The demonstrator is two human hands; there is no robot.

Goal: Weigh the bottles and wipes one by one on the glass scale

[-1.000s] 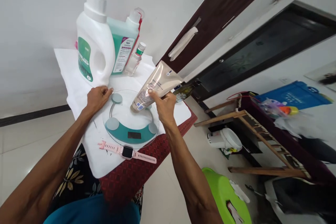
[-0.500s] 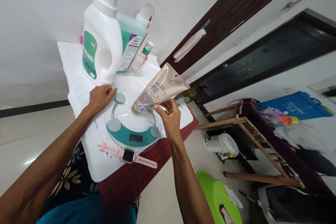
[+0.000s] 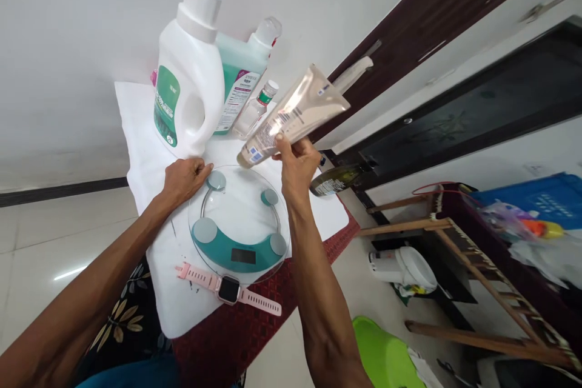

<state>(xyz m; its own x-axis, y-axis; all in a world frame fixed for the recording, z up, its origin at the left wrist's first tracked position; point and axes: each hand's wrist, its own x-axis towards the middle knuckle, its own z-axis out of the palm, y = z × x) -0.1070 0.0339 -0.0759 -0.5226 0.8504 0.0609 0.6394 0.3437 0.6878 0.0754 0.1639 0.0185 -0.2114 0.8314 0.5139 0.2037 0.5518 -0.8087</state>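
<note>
In my right hand [image 3: 297, 167] is a shiny beige-gold squeeze tube [image 3: 295, 115], tilted with its capped end down to the left. The tube is raised above the far edge of a round glass scale [image 3: 240, 206] with teal trim and a dark display. My left hand [image 3: 184, 179] rests on the white cloth at the scale's left edge, fingers curled, thumb beside a round grey pad. A big white jug [image 3: 191, 85] stands just behind it. On the near side of the scale lies a pink-strapped smartwatch [image 3: 228, 290].
Behind the scale are a green liquid bottle [image 3: 240, 73] and a small clear bottle [image 3: 254, 112]. A dark bottle [image 3: 339, 179] stands right of my right hand. White cloth [image 3: 168, 279] covers part of a red-covered table [image 3: 213, 339]. A green tub [image 3: 382, 351] sits on the floor.
My right hand has lifted the tube up and away from over the scale, toward the back right. The left hand stays by the scale's edge. The whole view has shifted slightly.
</note>
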